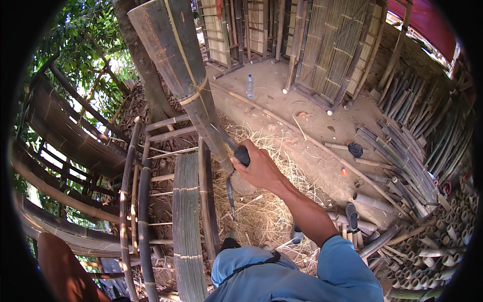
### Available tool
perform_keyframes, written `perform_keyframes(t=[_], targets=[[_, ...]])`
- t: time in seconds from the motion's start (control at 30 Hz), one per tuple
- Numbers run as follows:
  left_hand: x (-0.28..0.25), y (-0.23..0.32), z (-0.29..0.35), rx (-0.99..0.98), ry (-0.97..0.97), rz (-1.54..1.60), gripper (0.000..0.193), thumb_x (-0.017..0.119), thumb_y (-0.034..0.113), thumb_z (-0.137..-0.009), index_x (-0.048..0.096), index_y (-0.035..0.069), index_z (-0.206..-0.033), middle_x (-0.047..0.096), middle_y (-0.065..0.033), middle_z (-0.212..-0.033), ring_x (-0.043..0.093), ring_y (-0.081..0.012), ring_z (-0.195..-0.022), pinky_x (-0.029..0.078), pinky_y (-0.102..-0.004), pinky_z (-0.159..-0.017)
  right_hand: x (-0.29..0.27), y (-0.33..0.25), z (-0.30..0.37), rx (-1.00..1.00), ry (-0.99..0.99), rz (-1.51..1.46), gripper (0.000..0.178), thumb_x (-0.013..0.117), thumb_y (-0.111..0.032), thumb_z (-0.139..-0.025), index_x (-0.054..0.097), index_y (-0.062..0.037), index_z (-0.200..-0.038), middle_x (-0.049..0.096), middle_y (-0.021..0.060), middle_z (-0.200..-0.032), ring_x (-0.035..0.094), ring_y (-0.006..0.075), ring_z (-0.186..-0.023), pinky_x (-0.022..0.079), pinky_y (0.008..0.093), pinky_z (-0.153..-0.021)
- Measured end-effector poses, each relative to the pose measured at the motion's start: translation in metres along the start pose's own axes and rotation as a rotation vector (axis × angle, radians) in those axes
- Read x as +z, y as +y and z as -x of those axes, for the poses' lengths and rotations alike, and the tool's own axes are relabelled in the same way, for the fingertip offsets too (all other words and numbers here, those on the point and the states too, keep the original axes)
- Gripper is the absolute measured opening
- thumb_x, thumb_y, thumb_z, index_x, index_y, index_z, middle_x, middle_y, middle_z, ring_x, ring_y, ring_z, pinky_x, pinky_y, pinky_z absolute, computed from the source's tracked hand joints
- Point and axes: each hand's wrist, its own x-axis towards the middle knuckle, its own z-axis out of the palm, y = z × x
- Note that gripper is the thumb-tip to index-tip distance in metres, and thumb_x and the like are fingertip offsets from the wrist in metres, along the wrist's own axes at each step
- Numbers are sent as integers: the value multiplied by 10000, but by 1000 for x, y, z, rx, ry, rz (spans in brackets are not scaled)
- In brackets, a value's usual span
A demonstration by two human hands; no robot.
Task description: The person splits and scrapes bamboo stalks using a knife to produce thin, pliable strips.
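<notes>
My right hand point(259, 168) is closed around the black handle point(242, 155) of a tool with a thin metal blade point(224, 135). The blade points up and left, against or just beside a tall dark bamboo piece point(176, 55); contact cannot be told. A pale split-bamboo strip point(196, 93) is tied around that piece. Its lower end narrows toward my hand, above a round wooden block point(244, 185). Below my hand hangs a thin dark curved piece point(230, 194). A bare limb point(65, 269) shows at the lower left; my left hand is out of view.
A bamboo bench point(187, 216) and railing point(143, 201) stand on the left. Pale shavings point(266, 206) cover the ground. A long pole point(322, 151) crosses the floor near a plastic bottle point(250, 86). Bamboo stacks point(402, 161) fill the right; woven panels point(332, 45) stand behind.
</notes>
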Motion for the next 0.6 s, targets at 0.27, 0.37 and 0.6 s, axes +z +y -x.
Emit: perform_keyframes(t=[0.27, 0.37, 0.6], targets=[[9, 0, 0, 21, 19, 11, 479, 693, 390, -979, 657, 38, -1303, 668, -166, -1263, 699, -279, -1073, 518, -410, -999, -4, 5, 3, -45, 41, -3, 337, 684, -224, -949, 504, 18, -1100, 642, 251, -786, 690, 427, -704, 509, 503, -642], [-18, 18, -4, 82, 73, -56, 492, 694, 396, -979, 651, 36, -1311, 662, -169, -1275, 698, -282, -1079, 516, -413, -1004, -1, -12, 5, -35, 1, -86, 341, 685, -220, -946, 506, 12, -1121, 643, 250, -787, 693, 427, -709, 510, 502, -641], [-19, 108, -84, 521, 278, 5, 521, 695, 410, -978, 635, 31, -1331, 647, -176, -1303, 695, -289, -1092, 511, -420, -1017, -3, -8, 8, -46, 45, -59, 387, 727, -258, -941, 556, 8, -1163, 653, 198, -769, 665, 346, -681, 496, 436, -639]])
